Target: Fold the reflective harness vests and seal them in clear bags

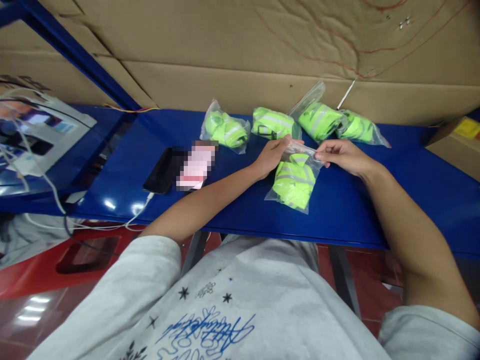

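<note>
A clear zip bag (294, 180) with a folded neon-yellow item with pale reflective strips inside lies on the blue table before me. My left hand (273, 156) grips the bag's top edge at its left corner. At the opposite corner, my right hand (339, 156) pinches the same edge between thumb and fingers. Behind my hands sits a row of similar filled bags: one at the left (226, 129), one with a dark buckle-like part (273, 123), one with its clear top sticking up (318, 120), and one at the right (360, 127).
Left of my forearm lie a black phone (162, 171) with a white cable and a pink-screened device (197, 166), partly pixelated. A white box (62, 117) with cables stands far left. Cardboard (210, 50) lines the back; a carton (455, 147) is at right.
</note>
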The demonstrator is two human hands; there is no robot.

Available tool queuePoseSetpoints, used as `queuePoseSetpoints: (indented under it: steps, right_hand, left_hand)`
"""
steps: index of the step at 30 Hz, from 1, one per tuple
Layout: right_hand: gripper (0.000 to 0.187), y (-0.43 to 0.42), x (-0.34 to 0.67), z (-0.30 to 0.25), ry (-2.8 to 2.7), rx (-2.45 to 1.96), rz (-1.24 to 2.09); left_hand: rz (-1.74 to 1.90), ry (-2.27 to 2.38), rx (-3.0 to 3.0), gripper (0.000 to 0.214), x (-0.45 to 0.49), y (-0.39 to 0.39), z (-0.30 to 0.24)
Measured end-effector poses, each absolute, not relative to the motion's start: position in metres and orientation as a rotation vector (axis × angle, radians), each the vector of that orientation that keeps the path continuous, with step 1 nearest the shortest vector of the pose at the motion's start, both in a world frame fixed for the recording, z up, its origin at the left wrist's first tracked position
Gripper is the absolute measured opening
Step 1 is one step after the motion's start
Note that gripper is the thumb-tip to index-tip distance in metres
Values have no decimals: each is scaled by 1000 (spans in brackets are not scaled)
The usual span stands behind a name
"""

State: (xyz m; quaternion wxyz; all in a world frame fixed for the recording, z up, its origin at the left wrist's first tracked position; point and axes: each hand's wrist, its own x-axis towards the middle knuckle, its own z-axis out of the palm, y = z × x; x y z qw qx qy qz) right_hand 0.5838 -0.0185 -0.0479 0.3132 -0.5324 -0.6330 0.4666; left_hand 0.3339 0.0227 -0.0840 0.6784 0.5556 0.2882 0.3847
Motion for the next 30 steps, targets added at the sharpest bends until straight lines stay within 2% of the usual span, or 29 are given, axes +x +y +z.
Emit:
queuePoseSetpoints:
  steps: [7,11,17,20,26,30]
  right_hand:
    - [57,-19,578,-49,-1714,-1419,1184]
    - [48,-20,579,-50,-1690,-1382,1274]
    - [34,-19,569,-59,-1559,-1441,1167]
    - [29,-19,562,-64,-1511,-1458,1099]
    - [27,-21,561,-65,-1535,-1442,1074]
    - [32,-21,564,-66,-1558,-1485,1066]
  left_hand:
    - [849,626,1214,66,335,23,-84]
    - [854,638,1265,67,335,22,-86]
    - [1067,808,1666,56,336,28,-90]
    - [1140,857,1996,60,329,26,-75]
    - [854,976,2639,71,263,-21,-30]
    - [700,1419,2664,70,190,-49,-31]
